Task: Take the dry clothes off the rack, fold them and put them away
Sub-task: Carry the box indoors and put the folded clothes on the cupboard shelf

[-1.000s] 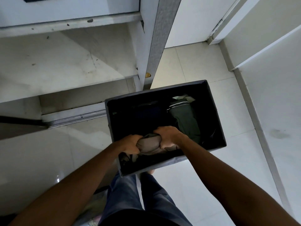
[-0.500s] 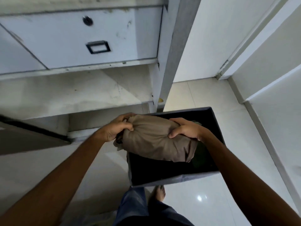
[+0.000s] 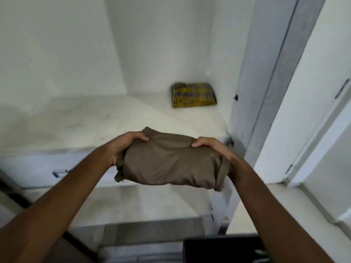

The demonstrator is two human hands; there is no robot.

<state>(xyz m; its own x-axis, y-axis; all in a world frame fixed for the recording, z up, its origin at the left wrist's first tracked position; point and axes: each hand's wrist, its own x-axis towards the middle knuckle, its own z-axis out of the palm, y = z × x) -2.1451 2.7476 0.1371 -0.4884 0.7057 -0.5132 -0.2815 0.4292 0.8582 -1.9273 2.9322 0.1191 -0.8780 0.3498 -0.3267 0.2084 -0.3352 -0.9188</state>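
**Brown bundle held before the shelf**

The white shelf point(image 3: 114, 118), flat and scuffed, lies just beyond the hands. The folded brown bundle point(image 3: 171, 164), soft smooth cloth, hangs before its front edge with its long axis running left to right. A yellow checked cloth point(image 3: 192, 94) sits in the back right corner, on the right hand's side. The left hand point(image 3: 121, 147) and right hand point(image 3: 214, 149) clamp the bundle's ends, fingers curled over the top.
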